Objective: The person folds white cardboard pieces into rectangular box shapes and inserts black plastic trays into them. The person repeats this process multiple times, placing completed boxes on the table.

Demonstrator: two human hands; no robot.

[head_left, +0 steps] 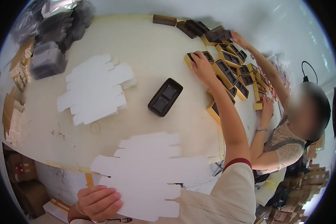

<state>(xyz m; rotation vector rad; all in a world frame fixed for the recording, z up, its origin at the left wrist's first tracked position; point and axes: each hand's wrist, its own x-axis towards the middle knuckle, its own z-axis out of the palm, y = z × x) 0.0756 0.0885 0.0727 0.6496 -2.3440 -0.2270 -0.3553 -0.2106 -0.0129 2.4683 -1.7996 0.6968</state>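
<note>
My left hand grips the lower left edge of a flat, unfolded white carton blank, fingers closed over its face. The blank is held up near the table's front edge. Stretched far across the table, my right hand has its fingers closed on a gold box with a black insert, at the left end of a group of similar gold boxes. A loose black plastic tray with two recesses lies mid-table. Left of it rests a stack of white carton blanks.
A co-worker at the right has one hand by black trays and the other at a gold box. Clear plastic trays are piled far left beside bundled cardboard. A rubber band lies on the table.
</note>
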